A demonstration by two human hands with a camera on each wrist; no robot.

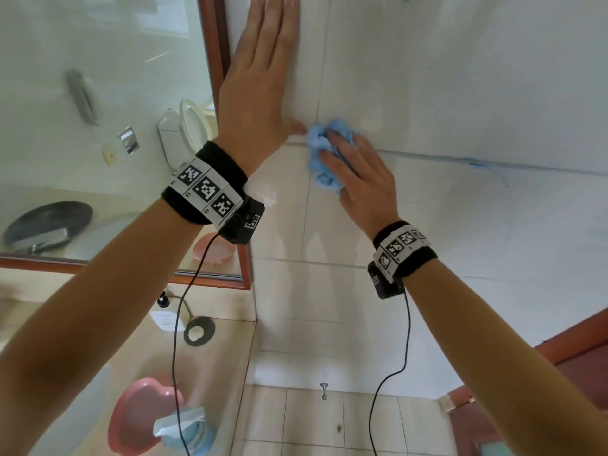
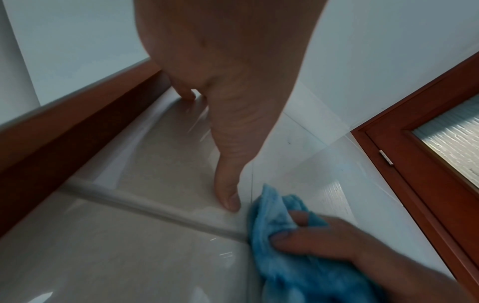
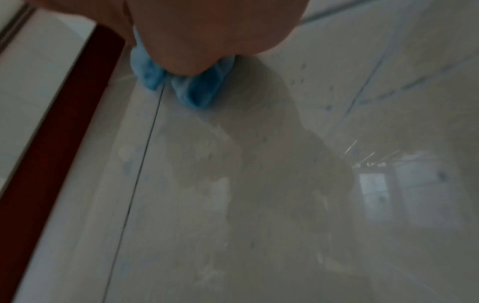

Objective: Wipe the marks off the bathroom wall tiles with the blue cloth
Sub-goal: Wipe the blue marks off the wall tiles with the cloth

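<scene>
Blue, crumpled cloth (image 1: 320, 156) is bunched under the right hand (image 1: 358, 179) and pressed against the glossy white wall tiles (image 1: 460, 77) at the crossing of a vertical and a horizontal grout line. The grip of the right hand is clamped on the cloth, fingers curled over its folds. The left hand (image 1: 260, 90) lies flat on the tile beside the brown wooden mirror frame (image 1: 221, 54), fingers straight and apart, thumb tip just beside the cloth; it holds nothing and appears to brace the person.

Step in hand, as judged: wiping is under way at the left of the marked area. Faint blue streaks and a stronger blue smear (image 1: 477, 165) show along the horizontal grout line to the right, well apart from the cloth, so the task looks only partly done.

The next move calls for firm pressure, the cloth kept bunched in the grip, and a stroke rightward along the grout line towards the smear. The right wrist view is blurred; finer marks cannot be confirmed there.
</scene>
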